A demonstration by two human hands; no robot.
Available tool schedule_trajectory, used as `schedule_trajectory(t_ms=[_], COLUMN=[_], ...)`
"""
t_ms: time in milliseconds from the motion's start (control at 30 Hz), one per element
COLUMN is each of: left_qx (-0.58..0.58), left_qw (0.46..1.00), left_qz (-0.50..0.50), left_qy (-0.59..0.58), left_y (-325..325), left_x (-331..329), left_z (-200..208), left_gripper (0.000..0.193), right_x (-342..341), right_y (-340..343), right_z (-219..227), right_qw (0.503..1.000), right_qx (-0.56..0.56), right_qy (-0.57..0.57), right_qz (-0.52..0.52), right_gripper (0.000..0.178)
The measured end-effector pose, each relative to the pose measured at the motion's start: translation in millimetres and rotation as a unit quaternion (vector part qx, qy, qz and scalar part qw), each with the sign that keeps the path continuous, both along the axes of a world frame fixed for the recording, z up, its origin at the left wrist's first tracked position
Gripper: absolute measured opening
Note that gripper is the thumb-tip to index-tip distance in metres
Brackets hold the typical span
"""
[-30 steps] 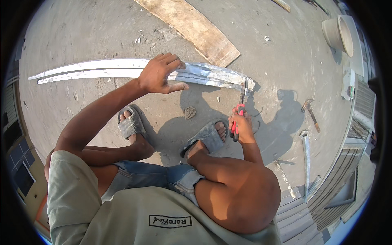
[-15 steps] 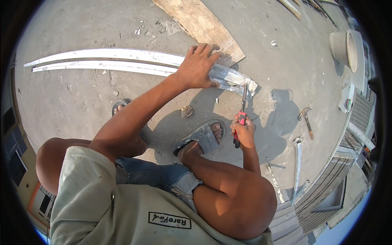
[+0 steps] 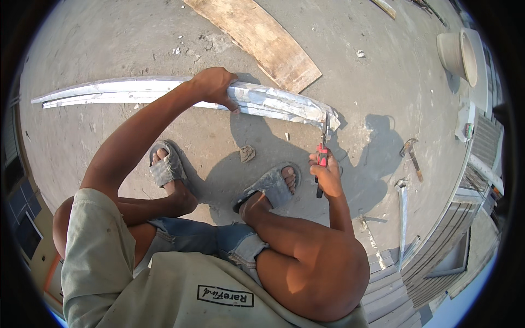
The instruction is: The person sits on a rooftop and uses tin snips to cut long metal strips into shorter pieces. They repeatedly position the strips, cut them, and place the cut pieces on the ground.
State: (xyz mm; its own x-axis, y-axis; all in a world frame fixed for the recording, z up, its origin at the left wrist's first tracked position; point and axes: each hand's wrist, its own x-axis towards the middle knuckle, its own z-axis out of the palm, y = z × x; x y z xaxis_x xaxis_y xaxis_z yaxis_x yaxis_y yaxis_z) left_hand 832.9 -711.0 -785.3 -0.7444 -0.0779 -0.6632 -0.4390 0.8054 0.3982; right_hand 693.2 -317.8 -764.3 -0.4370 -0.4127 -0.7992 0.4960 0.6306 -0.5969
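L hand (image 3: 216, 86) is clasping in its grip the silvery metal channels (image 3: 273, 104) lying L-to-R on the concrete floor (image 3: 98, 142), just far of the sandals (image 3: 273, 189), while R hand (image 3: 328, 174) is grasping red-&-black-handled snips (image 3: 322, 157), w/ blades overlapping the channels' right end.

A worn wooden board (image 3: 262, 44) lies at the far middle of the grey ground (image 3: 65, 147). A pale round bucket (image 3: 451, 53) sits far right, with a hammer (image 3: 414, 159) nearer on that side. Toward the middle rests a small crumpled brownish lump (image 3: 247, 153).
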Motion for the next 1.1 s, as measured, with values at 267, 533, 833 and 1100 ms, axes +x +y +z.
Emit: schedule_trajectory(t_ms=[267,533,833,1100], left_qx=[-0.121,-0.149,0.268,0.010], left_qw=[0.970,0.962,0.946,0.997], left_qz=[0.025,0.021,0.061,0.010], left_qy=[0.208,0.227,-0.172,0.073], left_y=[28,28,-18,1], left_x=[25,25,-14,-5], left_z=[7,11,38,64], left_gripper=[0.072,0.070,0.059,0.043], right_x=[17,29,26,15], right_y=[-10,-14,-3,-11], right_z=[-2,-1,28,18], right_qw=[0.998,0.992,0.997,0.989], right_qx=[0.045,0.067,-0.028,-0.011], right_qy=[0.031,0.091,0.047,0.132], right_qz=[-0.043,-0.058,-0.048,-0.059], right_gripper=[0.056,0.031,0.035,0.039])
